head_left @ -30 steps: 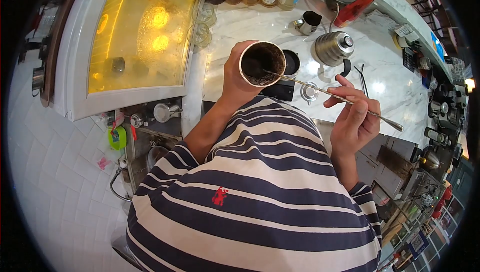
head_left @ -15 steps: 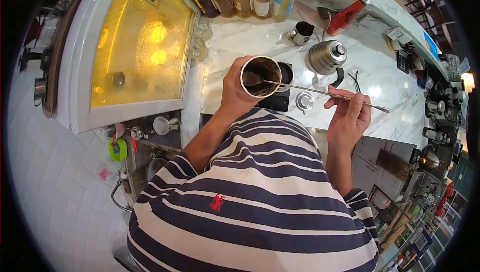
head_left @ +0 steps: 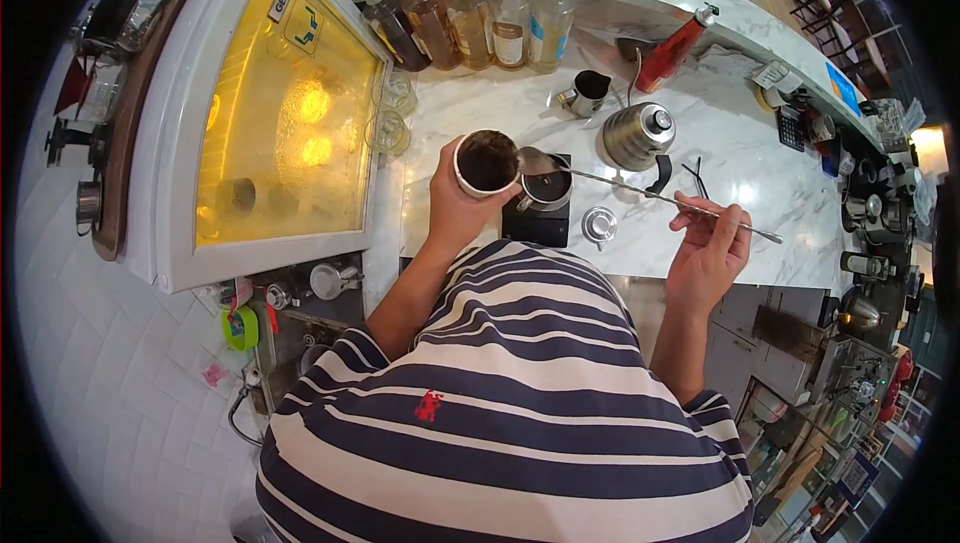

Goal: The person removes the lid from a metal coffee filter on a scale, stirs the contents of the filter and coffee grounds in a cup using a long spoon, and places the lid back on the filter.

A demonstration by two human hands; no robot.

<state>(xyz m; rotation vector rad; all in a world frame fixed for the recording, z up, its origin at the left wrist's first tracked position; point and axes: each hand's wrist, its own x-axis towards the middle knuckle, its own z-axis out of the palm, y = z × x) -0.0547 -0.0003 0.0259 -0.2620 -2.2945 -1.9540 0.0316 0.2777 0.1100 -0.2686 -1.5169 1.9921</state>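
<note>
Down at the bottom of the view: striped top (head_left: 500,383), with both arms reaching past it over the marble counter (head_left: 480,98).
Left hand (head_left: 452,205): wrapped round the side of a pale-rimmed cup (head_left: 463,183), mouth facing the camera, dark crumbly stuff (head_left: 490,155) visible inside.
Right hand (head_left: 712,248): thumb and fingers pinching the handle of a long spoon (head_left: 538,161), closer to its tail end.
Spoon bowl: right by the cup's rim. Can't tell if they're touching, or if it's carrying anything.
Cup feel: my guess is light and thin-walled, maybe a bit squashable, so I'd hug the side below the rim and go easy.
Spoon feel: looks like slim, stiff metal, so not fragile, but probably slick if wet. Pinch the handle, nearer the middle if you want more control.
Under the spoon: a mug (head_left: 566,197), dark inside, on a flat black base (head_left: 535,230).
Beside that: small round piece (head_left: 599,226), shiny, no clue what it is.
Further out: steel kettle (head_left: 632,138), metal pitcher (head_left: 588,95), red bottle (head_left: 675,55).
Back of the counter: row of pale-capped bottles (head_left: 468,31).
</note>
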